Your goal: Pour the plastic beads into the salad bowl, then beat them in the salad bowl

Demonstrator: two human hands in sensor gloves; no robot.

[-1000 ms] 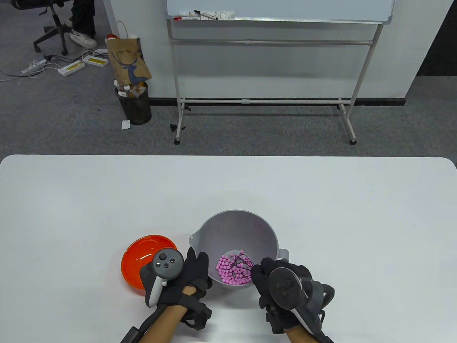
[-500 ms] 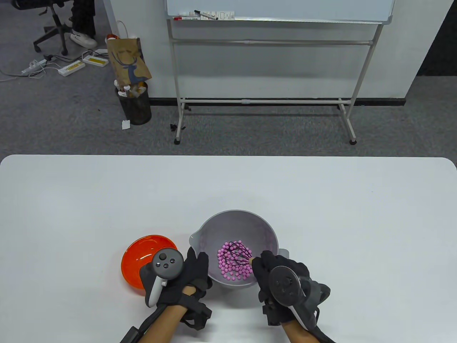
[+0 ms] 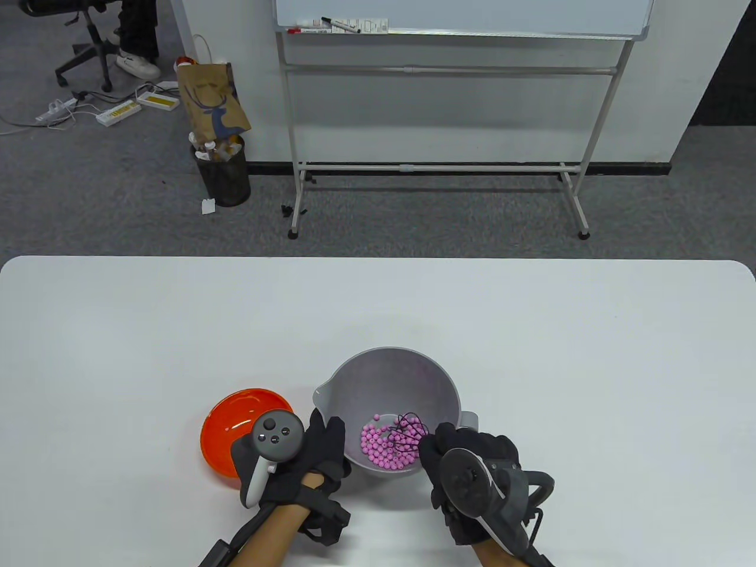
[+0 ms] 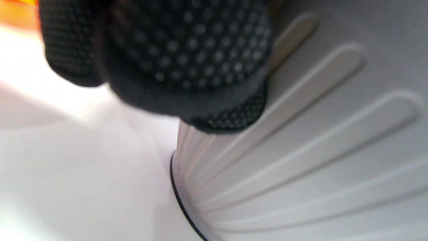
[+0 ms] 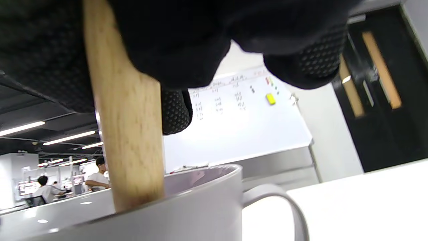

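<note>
A grey salad bowl (image 3: 387, 366) with a spout and a side handle stands near the table's front edge, with pink plastic beads (image 3: 381, 446) heaped in its bottom. My right hand (image 3: 466, 466) grips the wooden handle (image 5: 128, 134) of a black wire whisk (image 3: 407, 436), whose head sits among the beads on the right side. My left hand (image 3: 322, 449) presses against the bowl's ribbed outer wall (image 4: 301, 140) at its left; how its fingers lie on it is unclear. The whisk's lower end is hidden behind the bowl's rim (image 5: 187, 201) in the right wrist view.
An orange shallow bowl (image 3: 236, 422) lies just left of my left hand, partly under the tracker. A whiteboard on a wheeled stand (image 3: 437, 88) is beyond the table's far edge, with a bin (image 3: 224, 171) on the floor.
The whisk head swept from the bowl's near right to the middle, then back right. The beads shifted and spread with it. The left hand and bowl stayed put.
</note>
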